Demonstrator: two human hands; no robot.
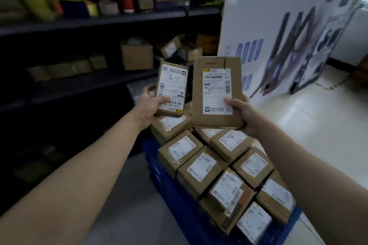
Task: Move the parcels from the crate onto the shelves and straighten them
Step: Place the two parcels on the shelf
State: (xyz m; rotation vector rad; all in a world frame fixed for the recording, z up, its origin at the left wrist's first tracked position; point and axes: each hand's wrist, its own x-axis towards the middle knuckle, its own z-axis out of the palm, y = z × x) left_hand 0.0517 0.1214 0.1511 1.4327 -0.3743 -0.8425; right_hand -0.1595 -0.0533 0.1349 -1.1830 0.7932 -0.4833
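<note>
My left hand [149,106] grips a small brown parcel [172,77] with a white label marked "L-1", held up above the crate. In my right hand [244,112] is a larger flat brown parcel [216,61], label facing me, thumb on its lower right corner. Below both hands stands a blue crate [159,177] packed with several labelled cardboard parcels [201,167]. Dark shelves [95,23] run along the left, with boxes and bags on the upper and middle levels.
A large white printed carton [278,42] leans upright behind the crate on the right. The pale floor [318,125] stretches to the right. The middle shelf holds several cardboard boxes [137,53]; the lower shelves are too dark to make out.
</note>
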